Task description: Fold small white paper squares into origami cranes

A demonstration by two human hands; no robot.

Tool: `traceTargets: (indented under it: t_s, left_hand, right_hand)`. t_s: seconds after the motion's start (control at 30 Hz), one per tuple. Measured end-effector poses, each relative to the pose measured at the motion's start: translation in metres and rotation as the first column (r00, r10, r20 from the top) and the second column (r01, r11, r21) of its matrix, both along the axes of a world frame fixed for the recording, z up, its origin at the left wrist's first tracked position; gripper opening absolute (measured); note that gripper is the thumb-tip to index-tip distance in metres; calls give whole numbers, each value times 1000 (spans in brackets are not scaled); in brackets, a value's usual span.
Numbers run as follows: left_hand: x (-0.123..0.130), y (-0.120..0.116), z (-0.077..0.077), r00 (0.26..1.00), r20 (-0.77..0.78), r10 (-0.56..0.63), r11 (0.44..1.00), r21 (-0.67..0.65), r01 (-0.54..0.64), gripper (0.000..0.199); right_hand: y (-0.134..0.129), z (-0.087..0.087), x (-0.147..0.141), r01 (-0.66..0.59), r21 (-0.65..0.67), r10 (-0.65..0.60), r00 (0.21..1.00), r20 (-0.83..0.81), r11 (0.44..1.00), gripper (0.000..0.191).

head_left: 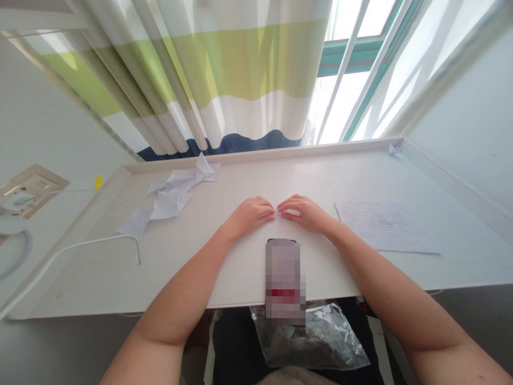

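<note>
Both hands meet over the middle of the white desk, pinching a small piece of white paper (277, 215). My left hand (253, 215) grips its left side with the fingers closed. On the opposite side, the fingertips of my right hand (302, 213) are pressed together on the same paper. Most of the paper is hidden behind the fingers, so its shape cannot be made out. Just below the hands lies a phone (282, 267), its screen blurred out, reaching past the desk's front edge.
Several folded white papers (171, 202) lie at the back left, with a white cable (96, 239) nearby. A written sheet (390, 227) rests on the right. A small crumpled paper (394, 149) sits in the far right corner. Below the desk edge is a clear plastic bag (316, 342).
</note>
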State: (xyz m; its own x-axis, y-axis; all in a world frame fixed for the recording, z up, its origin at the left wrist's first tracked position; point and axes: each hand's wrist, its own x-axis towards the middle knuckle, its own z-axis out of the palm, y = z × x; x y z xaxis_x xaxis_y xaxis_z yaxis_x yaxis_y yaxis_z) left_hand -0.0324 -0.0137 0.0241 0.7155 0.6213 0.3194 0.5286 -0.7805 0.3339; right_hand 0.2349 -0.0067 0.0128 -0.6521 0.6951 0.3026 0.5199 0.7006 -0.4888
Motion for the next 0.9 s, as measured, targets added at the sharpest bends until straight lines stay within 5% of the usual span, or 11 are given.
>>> traceTargets:
  t_s: [0.27, 0.47, 0.6, 0.7, 0.8, 0.9]
  left_hand:
    - [8, 0, -3, 997, -38, 63, 997, 55, -61, 28]
    - [12, -6, -5, 944, 196, 265, 954, -198, -226, 25]
    - [16, -11, -1, 865, 274, 420, 853, -446, -272, 31]
    - [18, -12, 1, 869, 270, 415, 813, -539, -221, 45]
    - [18, -10, -3, 881, 261, 396, 809, -552, -201, 42]
    - [18, -6, -9, 901, 233, 366, 870, -429, -243, 23]
  right_hand:
    - [0, -1, -4, 44, 36, -45, 999, 8, 998, 23]
    - [-7, 5, 0, 30, -51, -37, 986, -161, 998, 52]
    - [-4, 3, -4, 101, -195, -155, 947, -281, 976, 35]
    - [-2, 3, -11, 153, -301, -256, 906, -338, 941, 28]
    - [-2, 4, -14, 166, -340, -291, 887, -359, 926, 28]
    - [-3, 6, -15, 178, -347, -300, 892, -338, 921, 26]
